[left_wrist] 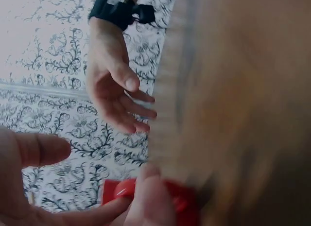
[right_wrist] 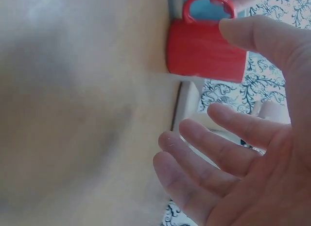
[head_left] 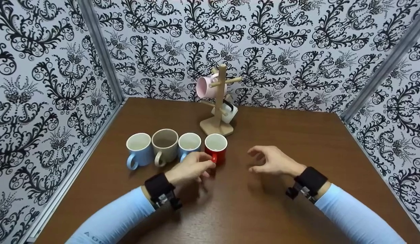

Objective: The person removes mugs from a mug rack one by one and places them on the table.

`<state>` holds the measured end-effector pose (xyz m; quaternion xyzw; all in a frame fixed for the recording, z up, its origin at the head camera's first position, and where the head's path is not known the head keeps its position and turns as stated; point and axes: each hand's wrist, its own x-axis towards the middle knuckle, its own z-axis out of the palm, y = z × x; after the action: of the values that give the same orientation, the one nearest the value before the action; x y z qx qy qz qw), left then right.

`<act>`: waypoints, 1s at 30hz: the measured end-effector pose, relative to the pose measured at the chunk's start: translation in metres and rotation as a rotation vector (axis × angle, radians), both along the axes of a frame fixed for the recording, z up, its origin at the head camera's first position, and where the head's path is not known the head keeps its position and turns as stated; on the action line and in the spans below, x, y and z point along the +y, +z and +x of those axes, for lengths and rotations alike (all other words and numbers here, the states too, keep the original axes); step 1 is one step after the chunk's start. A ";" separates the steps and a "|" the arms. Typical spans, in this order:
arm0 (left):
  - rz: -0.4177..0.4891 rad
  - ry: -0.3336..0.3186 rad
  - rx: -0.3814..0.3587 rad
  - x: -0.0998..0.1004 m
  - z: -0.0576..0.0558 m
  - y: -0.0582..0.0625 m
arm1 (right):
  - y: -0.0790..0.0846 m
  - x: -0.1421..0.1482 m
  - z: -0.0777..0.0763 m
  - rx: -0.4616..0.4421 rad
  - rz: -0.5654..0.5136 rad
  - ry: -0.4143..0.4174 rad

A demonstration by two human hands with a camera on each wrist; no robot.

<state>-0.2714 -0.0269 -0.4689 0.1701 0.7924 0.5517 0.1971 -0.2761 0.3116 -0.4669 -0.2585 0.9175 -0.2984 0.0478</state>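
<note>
A red mug [head_left: 221, 156] with a white inside stands at the right end of a row of mugs, its handle turned toward me. My left hand [head_left: 193, 166] pinches that handle; in the left wrist view its fingers [left_wrist: 151, 199] lie against the red mug [left_wrist: 182, 204]. Right of the mug, my right hand [head_left: 272, 161] hovers above the table with fingers loosely bent and nothing in them. In the right wrist view, its spread fingers [right_wrist: 218, 153] are apart from the red mug [right_wrist: 206, 51].
Left of the red mug stand a light blue mug [head_left: 189, 142], a beige mug [head_left: 165, 145] and another light blue mug [head_left: 140, 149]. Behind, a wooden mug tree [head_left: 219, 101] carries a pink mug [head_left: 205, 87] and a white mug [head_left: 229, 114]. Patterned walls enclose the brown table [head_left: 291, 132].
</note>
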 end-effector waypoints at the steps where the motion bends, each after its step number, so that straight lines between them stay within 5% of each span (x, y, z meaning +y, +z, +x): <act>1: -0.035 -0.025 0.031 -0.002 -0.001 0.006 | 0.003 0.000 -0.001 0.003 0.001 -0.007; 6: -0.163 -0.158 0.211 -0.007 -0.013 0.041 | 0.024 -0.001 -0.010 0.028 0.010 -0.051; 9: -0.225 -0.166 0.338 -0.003 -0.025 0.066 | 0.041 -0.004 -0.018 0.043 0.014 -0.068; 17: -0.364 0.005 0.574 0.009 -0.069 0.125 | 0.092 -0.021 -0.046 0.165 0.026 -0.091; 21: -0.501 0.174 0.695 0.021 -0.091 0.150 | 0.125 -0.031 -0.066 0.242 0.038 -0.144; 25: -0.697 0.302 0.719 0.044 -0.110 0.169 | 0.152 -0.041 -0.090 0.295 0.024 -0.224; 30: -0.876 0.337 0.673 0.077 -0.129 0.171 | 0.169 -0.058 -0.122 0.309 0.062 -0.305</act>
<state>-0.4000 0.0499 -0.2976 0.1100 0.9821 0.1115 -0.1045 -0.3982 0.2533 -0.2981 -0.1576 0.9511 -0.2308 -0.1313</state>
